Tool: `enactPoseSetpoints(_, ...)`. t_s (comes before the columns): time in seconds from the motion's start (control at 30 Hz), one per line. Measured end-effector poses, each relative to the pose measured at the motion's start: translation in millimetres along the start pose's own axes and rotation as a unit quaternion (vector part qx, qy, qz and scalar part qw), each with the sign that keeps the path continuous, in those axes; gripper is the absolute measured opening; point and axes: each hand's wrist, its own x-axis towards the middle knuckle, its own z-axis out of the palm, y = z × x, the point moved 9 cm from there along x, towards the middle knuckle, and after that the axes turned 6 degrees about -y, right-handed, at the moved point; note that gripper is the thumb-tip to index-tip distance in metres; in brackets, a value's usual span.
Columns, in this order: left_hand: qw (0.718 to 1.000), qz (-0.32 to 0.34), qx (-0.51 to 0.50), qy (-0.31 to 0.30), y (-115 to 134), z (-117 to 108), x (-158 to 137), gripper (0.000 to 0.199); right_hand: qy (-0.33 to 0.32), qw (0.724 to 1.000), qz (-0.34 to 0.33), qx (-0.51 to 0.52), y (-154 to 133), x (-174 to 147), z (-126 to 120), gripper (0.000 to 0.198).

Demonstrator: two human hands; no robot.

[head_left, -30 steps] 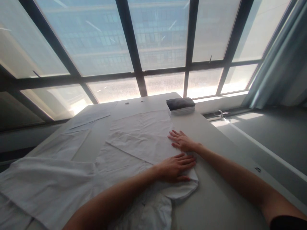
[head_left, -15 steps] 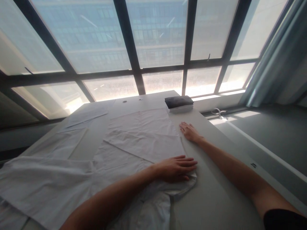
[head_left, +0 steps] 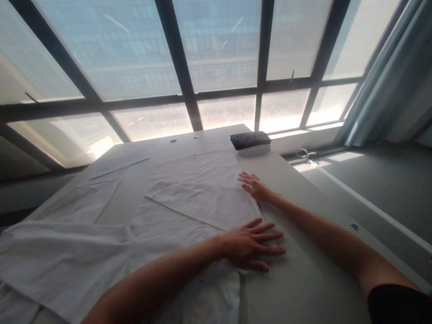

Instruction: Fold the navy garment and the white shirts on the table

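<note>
A large white garment (head_left: 199,198), perhaps a shirt or coat, lies spread over a white table (head_left: 286,274). One long panel, like a sleeve, is folded across it. My left hand (head_left: 251,246) rests palm down on the garment's right edge, fingers spread and reaching past it over the tabletop. Farther up the same edge, my right hand (head_left: 256,186) lies flat with fingers outstretched, its tips on the cloth. Neither hand grips anything. Under my left forearm, part of the lower cloth is hidden.
At the table's far right corner sits a folded stack (head_left: 250,143), dark on top and white below. More white cloth (head_left: 81,202) spreads to the left. Tall windows (head_left: 216,49) rise behind the table, and a grey-blue curtain (head_left: 374,90) hangs at right.
My right hand has moved left from the bare tabletop onto the garment's edge. My left hand has slid slightly nearer and right, its fingers spreading wider.
</note>
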Motion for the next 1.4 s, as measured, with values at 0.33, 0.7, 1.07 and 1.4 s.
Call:
enactPoseSetpoints(0.33,0.995,0.031,0.069,0.064,1.5,-8.4,0.9,0.034,-0.079,0.995,-0.034,-0.041,-16.8,-7.4,12.7,0.053)
enactPoseSetpoints(0.7,0.997,0.02,0.06,0.037,7.2,-2.7,-1.0,0.047,-0.091,0.994,-0.037,-0.049,-11.7,-6.1,14.9,0.053)
enactPoseSetpoints(1.07,0.997,0.023,0.061,0.03,5.6,-0.3,-2.2,0.067,-0.101,0.992,-0.04,-0.065,-14.8,-6.9,14.9,0.054)
enactPoseSetpoints(1.4,0.991,-0.021,0.127,0.041,12.7,-2.7,3.8,0.053,-0.102,0.991,-0.042,-0.076,-14.1,-6.6,15.7,0.054)
